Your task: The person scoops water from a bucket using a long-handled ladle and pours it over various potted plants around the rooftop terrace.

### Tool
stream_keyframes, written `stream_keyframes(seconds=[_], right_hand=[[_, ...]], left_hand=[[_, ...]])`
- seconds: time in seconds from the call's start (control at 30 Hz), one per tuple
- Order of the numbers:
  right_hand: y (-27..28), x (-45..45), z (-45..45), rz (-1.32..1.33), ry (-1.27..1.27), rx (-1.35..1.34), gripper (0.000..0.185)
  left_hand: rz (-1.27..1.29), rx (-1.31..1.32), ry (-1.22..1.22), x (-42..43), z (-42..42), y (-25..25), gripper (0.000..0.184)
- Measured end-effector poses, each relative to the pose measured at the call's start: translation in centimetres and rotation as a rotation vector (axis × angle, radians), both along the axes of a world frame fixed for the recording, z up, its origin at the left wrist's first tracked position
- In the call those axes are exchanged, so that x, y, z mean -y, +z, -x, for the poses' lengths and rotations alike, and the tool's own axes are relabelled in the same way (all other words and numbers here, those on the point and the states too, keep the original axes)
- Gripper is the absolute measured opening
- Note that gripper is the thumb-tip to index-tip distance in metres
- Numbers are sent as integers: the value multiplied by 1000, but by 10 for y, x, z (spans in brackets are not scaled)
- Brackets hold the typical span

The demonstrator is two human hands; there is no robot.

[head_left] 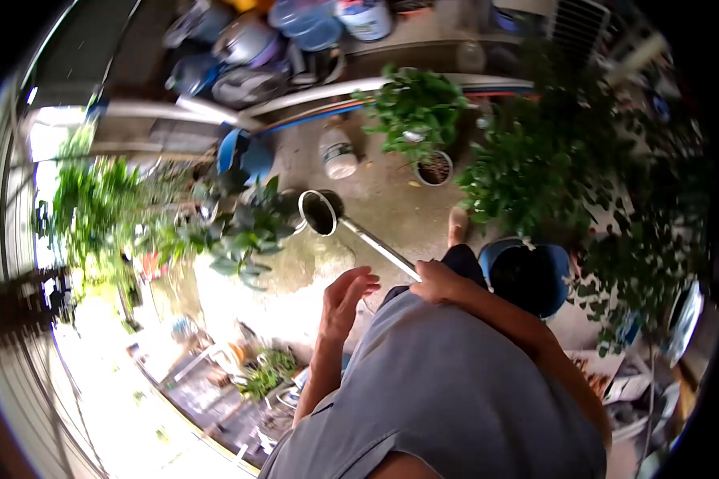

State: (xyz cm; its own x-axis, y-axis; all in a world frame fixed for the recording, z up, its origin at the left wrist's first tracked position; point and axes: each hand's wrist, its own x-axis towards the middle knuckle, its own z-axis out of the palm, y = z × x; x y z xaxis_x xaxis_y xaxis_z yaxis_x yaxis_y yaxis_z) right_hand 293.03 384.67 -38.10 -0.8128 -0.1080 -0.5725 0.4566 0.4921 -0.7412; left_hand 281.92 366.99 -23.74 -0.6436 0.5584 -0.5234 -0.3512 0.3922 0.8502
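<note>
My right hand (435,283) is closed around the end of a long pale handle, in front of my waist. The handle belongs to what looks like a dipper (379,246), and its round cup with a white rim and dark inside is out ahead, above the concrete floor. My left hand (347,297) is held up beside my body, with its fingers loosely stretched toward the handle but apart from it. Nothing shows in that hand. To my right stands a blue tub (563,275) with dark contents.
A potted plant (433,169), a plastic bottle (339,156) and a blue bucket (248,153) stand ahead. Leafy plants (527,160) crowd the right. Another broad-leaved plant (248,231) is left of the cup. Containers (303,20) line the far ledge.
</note>
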Motion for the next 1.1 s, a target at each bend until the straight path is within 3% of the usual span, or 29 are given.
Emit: stream_keyframes(seconds=[0.33,0.47,0.6,0.73,0.8,0.97,1.1], right_hand=[[36,199,-5,70,141,-13,47],[62,265,21,117,183,55,39],[57,322,49,248,281,87,35],[87,396,88,104,396,138,28],[95,433,94,221,376,182,19],[113,506,139,167,411,261,31],[109,557,212,199,497,314,28]], left_hand=[[-120,-75,241,238,-33,-5,47],[-226,-82,353,309,-36,-19,45],[-316,-117,499,362,-40,-28,41],[-381,-114,662,425,-33,-27,38],[-402,-90,711,456,-36,-31,39],[-438,-92,847,512,-24,-36,39],[-447,-77,1013,559,13,-44,37]])
